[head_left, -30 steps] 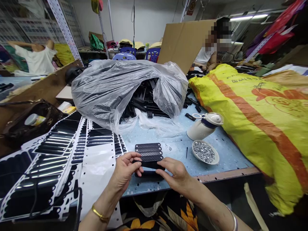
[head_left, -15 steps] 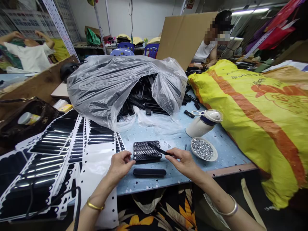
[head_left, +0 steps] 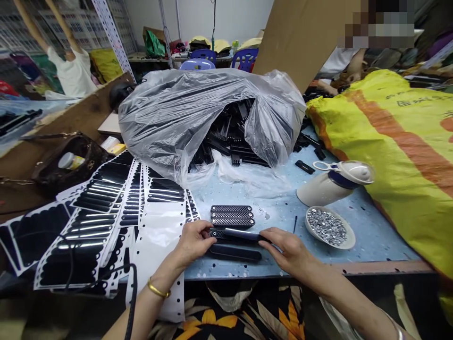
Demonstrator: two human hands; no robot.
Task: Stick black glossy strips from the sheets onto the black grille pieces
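Note:
My left hand (head_left: 196, 241) pinches the left end of a black perforated strip (head_left: 217, 233). My right hand (head_left: 283, 246) grips the right end of a smooth, shiny black strip (head_left: 244, 234), which lies over the perforated one and covers much of it. Just beyond them, several perforated black strips (head_left: 231, 215) rest side by side on the blue speckled table (head_left: 276, 217). A smooth black bar (head_left: 235, 253) lies in front, close to the table's edge.
A bowl of small metal pieces (head_left: 329, 227) and a white bottle (head_left: 327, 186) stand right. Sticker sheets (head_left: 155, 226) cover the left. Behind are a plastic bag (head_left: 170, 113) of black parts, a yellow sack (head_left: 396, 127) and a person's arm (head_left: 354, 63).
My left hand has taken hold of a perforated strip, now nearer me than the others. My right hand has brought the smooth strip down over it. The view has shifted, moving the scene rightward.

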